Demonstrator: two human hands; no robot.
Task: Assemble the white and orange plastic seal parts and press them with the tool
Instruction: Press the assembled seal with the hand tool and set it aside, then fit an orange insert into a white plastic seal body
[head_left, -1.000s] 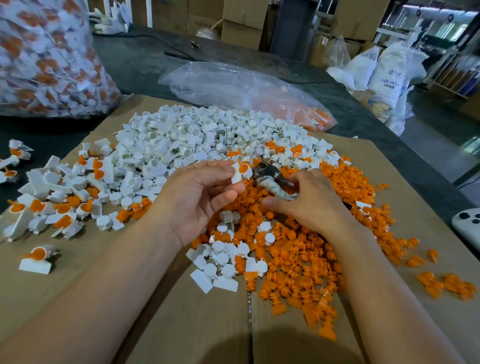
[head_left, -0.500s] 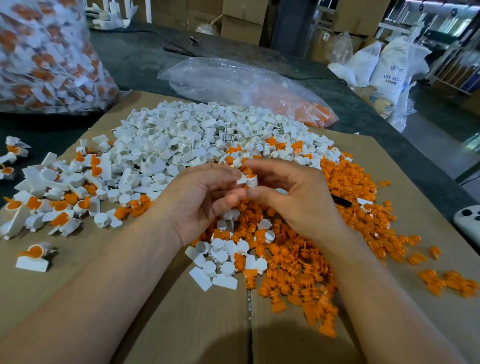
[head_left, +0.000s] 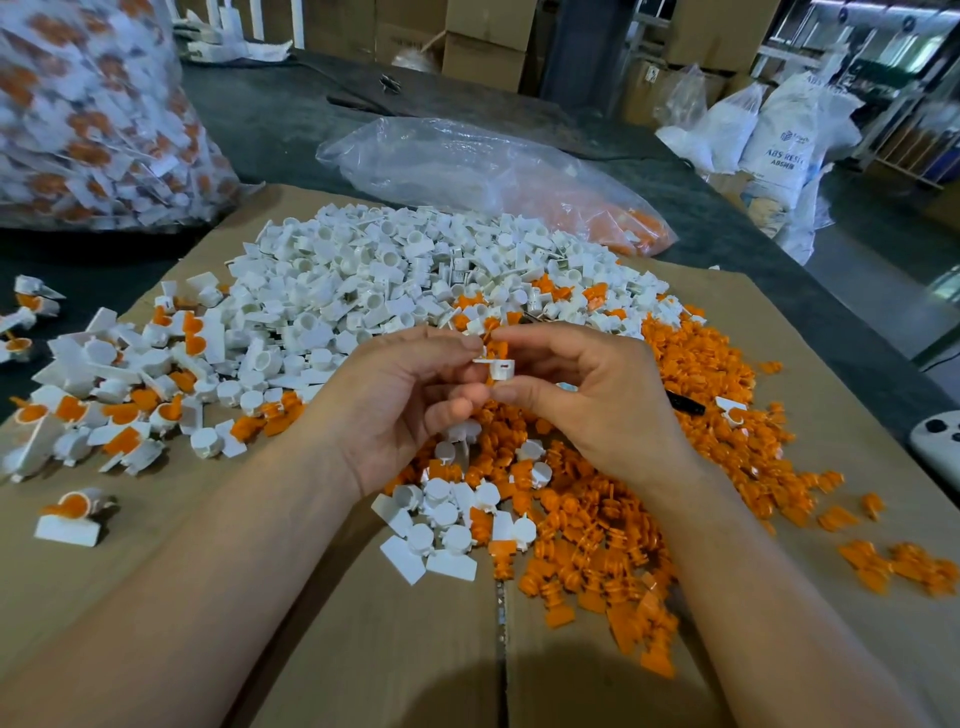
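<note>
The left hand (head_left: 400, 410) and right hand (head_left: 597, 410) both pinch one white piece (head_left: 501, 370) between thumb and forefinger. Its long axis runs fingertip to fingertip, tab leftward, with an orange piece (head_left: 497, 347) on top. A second ago the right hand gripped the tool.

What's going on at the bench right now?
A person is fitting one seal together by hand. The left hand and right hand both pinch a white seal part at their fingertips, with an orange part at its top, above the white pile and orange pile on the cardboard. Neither hand holds the tool, so pressing is not yet done.
</note>
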